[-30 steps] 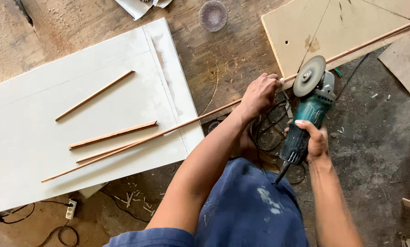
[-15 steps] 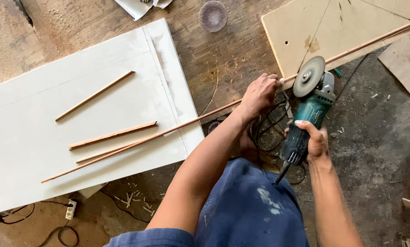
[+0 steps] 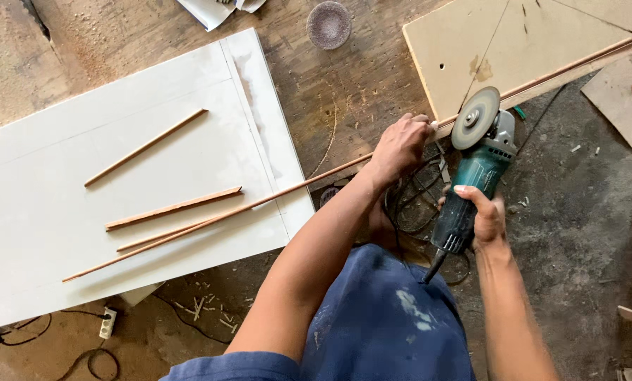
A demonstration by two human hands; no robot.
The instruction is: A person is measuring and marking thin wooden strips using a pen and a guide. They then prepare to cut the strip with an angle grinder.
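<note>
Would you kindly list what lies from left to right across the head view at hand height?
White board → short wooden sticks → left hand on the long wooden strip → angle grinder → right hand.

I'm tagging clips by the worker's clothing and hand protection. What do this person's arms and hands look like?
Both forearms are bare, and so are the left hand and the right hand: no gloves, rings or watch in view. A blue short sleeve covers the left upper arm. The blue garment below carries pale smears.

Teal angle grinder point(image 3: 474, 190) with grey disc point(image 3: 475, 118), reddish-brown wooden strip point(image 3: 210, 220), white panel point(image 3: 40, 212), perhaps paint-flecked blue trousers point(image 3: 386, 324).
</note>
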